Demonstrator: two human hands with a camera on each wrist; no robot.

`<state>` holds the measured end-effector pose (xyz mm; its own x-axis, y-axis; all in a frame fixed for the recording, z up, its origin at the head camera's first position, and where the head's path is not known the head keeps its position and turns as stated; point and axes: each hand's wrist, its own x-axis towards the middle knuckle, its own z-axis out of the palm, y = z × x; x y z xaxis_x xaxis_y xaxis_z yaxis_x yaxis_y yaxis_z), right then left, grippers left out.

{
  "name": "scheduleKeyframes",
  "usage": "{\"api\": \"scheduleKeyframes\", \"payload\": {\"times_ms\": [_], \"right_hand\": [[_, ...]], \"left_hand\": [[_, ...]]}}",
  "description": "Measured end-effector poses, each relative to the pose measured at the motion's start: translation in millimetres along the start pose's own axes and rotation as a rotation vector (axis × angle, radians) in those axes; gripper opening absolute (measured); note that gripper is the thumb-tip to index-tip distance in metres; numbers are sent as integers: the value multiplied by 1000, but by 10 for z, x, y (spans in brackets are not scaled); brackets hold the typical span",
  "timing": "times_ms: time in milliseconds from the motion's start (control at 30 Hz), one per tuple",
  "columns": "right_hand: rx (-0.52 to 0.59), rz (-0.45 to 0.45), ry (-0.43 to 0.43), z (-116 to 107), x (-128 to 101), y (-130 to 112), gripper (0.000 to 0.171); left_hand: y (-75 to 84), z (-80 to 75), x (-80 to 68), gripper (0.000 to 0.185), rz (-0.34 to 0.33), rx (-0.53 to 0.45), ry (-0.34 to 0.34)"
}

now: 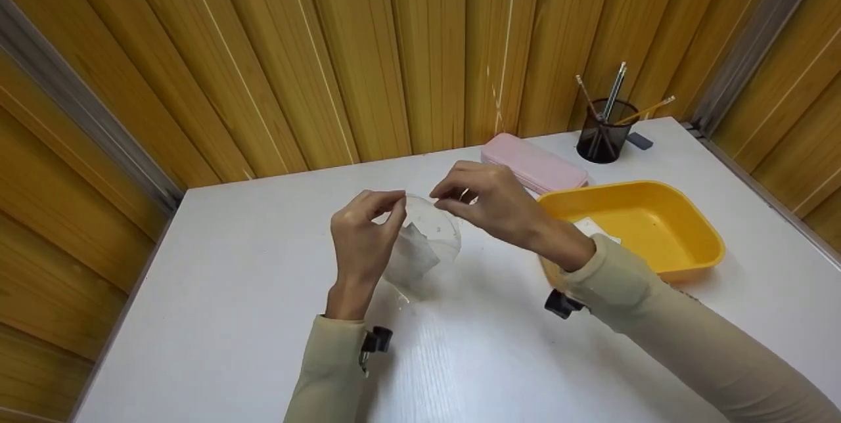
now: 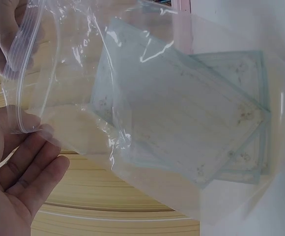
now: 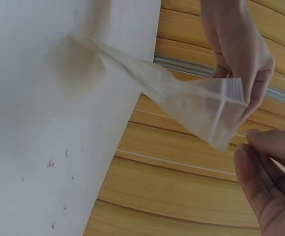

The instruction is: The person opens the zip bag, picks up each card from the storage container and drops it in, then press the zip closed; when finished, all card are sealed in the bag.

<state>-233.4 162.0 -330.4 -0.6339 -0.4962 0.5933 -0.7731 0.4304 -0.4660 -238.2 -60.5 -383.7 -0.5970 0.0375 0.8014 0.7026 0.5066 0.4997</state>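
Zip bag (image 1: 426,239), clear plastic, held above the white counter (image 1: 263,291) between both hands, left of the yellow tray (image 1: 683,239). Left hand (image 1: 361,239) pinches the bag's top edge, fingers curled onto it; right hand (image 1: 493,203) pinches the same edge from the other side, thumb and fingers closed on the plastic.

Head view: bag shows only as a faint sheen with a pale patch inside. It alone shows the surroundings: a pink case (image 1: 533,167) behind the tray and a dark mesh pencil cup (image 1: 606,131) behind that, both against the wooden wall.

Left wrist view: bag's contents (image 2: 182,123) resolve here. Flat pale sheets with blue-green borders, overlapping at an angle, lower corners speckled. Zip strip (image 2: 22,64) runs down the left edge; the left hand's fingers (image 2: 24,162) lie just below it.

Right wrist view: bag seen edge-on, tapering away from the zip corner (image 3: 226,105), which is pinched by the left hand; contents not visible here.

Writing: no legible text, brand or label on the bag, sheets, tray or case in any view.
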Motion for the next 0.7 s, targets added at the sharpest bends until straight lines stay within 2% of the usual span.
{"api": "scheduleKeyframes", "payload": {"times_ms": [167,367,700], "right_hand": [[-18,82,23,-307,-94,73,16],[-33,225,69,-631,-282,238,18],[-128,366,107,-971,-635,531,17]], "left_hand": [[-4,6,-5,7,-4,-4,6],[-9,11,-7,8,10,-7,17],[-2,17,-3,8,17,9,11]]}}
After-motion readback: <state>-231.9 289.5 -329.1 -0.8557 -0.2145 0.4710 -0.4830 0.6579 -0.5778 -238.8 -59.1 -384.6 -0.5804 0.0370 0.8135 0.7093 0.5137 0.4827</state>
